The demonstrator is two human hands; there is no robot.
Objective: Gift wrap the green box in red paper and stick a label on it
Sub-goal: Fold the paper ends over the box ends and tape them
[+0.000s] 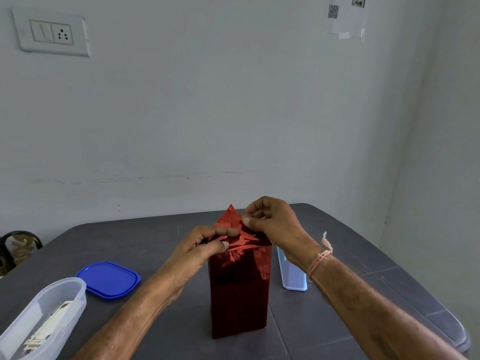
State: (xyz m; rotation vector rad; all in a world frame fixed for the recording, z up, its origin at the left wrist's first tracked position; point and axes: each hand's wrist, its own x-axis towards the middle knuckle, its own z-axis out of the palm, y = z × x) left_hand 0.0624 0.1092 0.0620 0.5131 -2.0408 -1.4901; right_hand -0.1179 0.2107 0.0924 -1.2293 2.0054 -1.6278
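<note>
The box (239,289) stands upright on end near the middle of the dark grey table (337,294), directly in front of you. Its sides are fully covered in shiny red paper (241,268); no green shows anywhere. At the top end the paper is not yet closed: one triangular flap (230,215) stands up in a point on the far side, while other folds lie flatter across the top.

Your left hand (205,245) rests on the near left edge of the top, thumb and fingers pressed down on a folded layer, seemingly to keep it flat and steady the tall box. Your right hand (270,219) is closed in a pinch on the right edge of the upright flap, likely to crease it or draw it down over the others.

Just right of the box, partly behind your right wrist, sits a pale blue container (292,274). To the left lies a blue lid (109,279), and nearer you a clear plastic tub (44,318) holding printed cards or stickers, possibly the labels. No label is on the box yet.
</note>
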